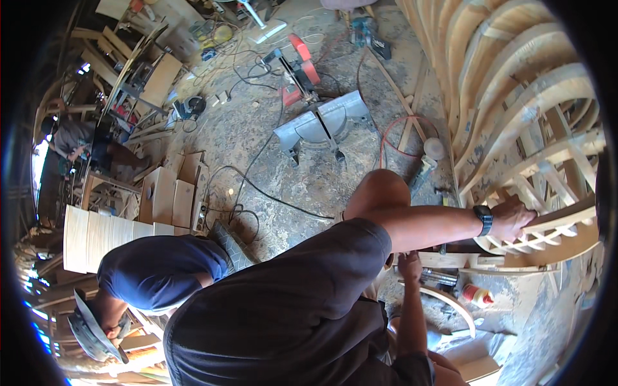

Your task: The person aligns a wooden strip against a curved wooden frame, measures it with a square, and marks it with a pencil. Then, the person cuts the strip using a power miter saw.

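Observation:
My left arm, in a black sleeve with a dark wristwatch [483, 220], reaches across to the right. At its end my left hand [510, 219] is closed on a curved wooden rail [561, 216] of a slatted wooden frame [547, 241]. My right hand [409, 265] is lower, just under the left forearm, with its fingers curled in beside a pale wooden strip [447, 260]. What it holds, if anything, is hidden. Close by lie a metallic cylindrical tool [439, 277], a curved wooden piece [454, 307] and a white bottle with red parts [477, 296].
Curved wooden frames [508, 71] stand stacked at the right. A mitre saw [322, 122] sits on the floor ahead, with cables around it. At the left a co-worker in a blue shirt [154, 270] bends over, near wooden panels [96, 238]. Another person [71, 138] is farther back.

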{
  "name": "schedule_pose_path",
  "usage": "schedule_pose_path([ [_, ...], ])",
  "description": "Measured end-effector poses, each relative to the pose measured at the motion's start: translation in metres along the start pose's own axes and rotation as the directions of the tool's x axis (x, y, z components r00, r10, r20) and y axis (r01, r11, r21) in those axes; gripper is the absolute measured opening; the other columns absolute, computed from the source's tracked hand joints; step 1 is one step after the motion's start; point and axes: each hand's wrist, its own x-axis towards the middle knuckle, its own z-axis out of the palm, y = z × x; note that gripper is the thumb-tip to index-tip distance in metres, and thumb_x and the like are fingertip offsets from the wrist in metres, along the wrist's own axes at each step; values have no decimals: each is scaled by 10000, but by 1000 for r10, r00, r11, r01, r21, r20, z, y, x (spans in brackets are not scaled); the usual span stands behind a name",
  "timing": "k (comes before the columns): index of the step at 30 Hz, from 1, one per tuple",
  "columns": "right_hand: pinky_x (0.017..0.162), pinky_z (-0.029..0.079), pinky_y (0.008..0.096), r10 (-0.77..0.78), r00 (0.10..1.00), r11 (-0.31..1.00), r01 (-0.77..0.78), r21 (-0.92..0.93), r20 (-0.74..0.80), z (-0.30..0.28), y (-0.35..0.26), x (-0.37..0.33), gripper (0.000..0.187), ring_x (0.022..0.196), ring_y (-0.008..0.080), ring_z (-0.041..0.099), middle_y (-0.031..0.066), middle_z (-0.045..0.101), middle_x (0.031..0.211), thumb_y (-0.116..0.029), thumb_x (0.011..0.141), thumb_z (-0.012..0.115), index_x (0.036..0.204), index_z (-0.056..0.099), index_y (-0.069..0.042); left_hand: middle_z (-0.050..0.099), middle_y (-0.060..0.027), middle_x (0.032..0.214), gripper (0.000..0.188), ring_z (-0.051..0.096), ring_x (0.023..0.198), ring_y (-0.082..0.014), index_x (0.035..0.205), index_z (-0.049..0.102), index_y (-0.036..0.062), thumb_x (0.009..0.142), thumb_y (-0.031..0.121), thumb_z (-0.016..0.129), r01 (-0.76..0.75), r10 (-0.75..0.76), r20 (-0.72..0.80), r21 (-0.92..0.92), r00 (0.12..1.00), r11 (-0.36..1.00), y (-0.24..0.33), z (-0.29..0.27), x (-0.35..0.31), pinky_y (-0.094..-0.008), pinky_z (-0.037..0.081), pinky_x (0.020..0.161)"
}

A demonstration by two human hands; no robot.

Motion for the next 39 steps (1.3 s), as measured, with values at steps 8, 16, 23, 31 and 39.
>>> schedule_pose_path([
  [8, 879, 551, 549, -156, 987, 954, 160, 254, -38, 86, 23, 31, 477, 1071, 464, 666, 243, 689, 1200, -439, 930, 616, 1259, 664, -98, 668, -231, 753, 212, 683, 767, -394, 932, 651, -31, 740, 58, 662, -41, 41, -17, -41, 999, 998, 16, -4, -6, -480, 544, 788],
  [16, 930, 510, 529, -97, 994, 901, 106, 420, -43, 98, -8, 43, 523, 1140, 497, 620, 280, 678, 1195, -440, 947, 582, 1263, 658, -31, 712, -175, 831, 417, 691, 763, -337, 1110, 714, 71, 721, 177, 822, -96, 92, -48, -95, 995, 991, -9, -5, -9, -443, 543, 769],
  [23, 928, 514, 510, 284, 957, 858, -279, 431, 55, 41, -12, 38, 567, 1091, 443, 662, 291, 700, 1074, -537, 865, 674, 1059, 689, -4, 767, -148, 982, 320, 745, 844, -234, 1144, 683, 3, 879, 162, 764, -18, 25, 72, -92, 997, 996, -1, -26, 7, -362, 593, 764],
  [31, 873, 549, 471, 451, 888, 751, -328, 572, -83, -74, -38, -46, 498, 1007, 407, 710, 230, 732, 1042, -466, 868, 713, 1189, 673, -87, 733, -160, 1188, 487, 714, 1039, -226, 1249, 662, -47, 857, 181, 838, -2, 5, 64, -48, 998, 999, 15, -18, -2, -329, 552, 911],
  [39, 924, 522, 507, 472, 854, 753, -261, 604, -220, -147, -39, -80, 473, 1022, 439, 684, 254, 721, 986, -393, 908, 646, 1208, 639, -28, 728, -175, 1176, 480, 695, 1057, -223, 1244, 675, -33, 859, 196, 845, -102, 102, 22, 19, 995, 995, 12, -12, 3, -352, 535, 934],
])
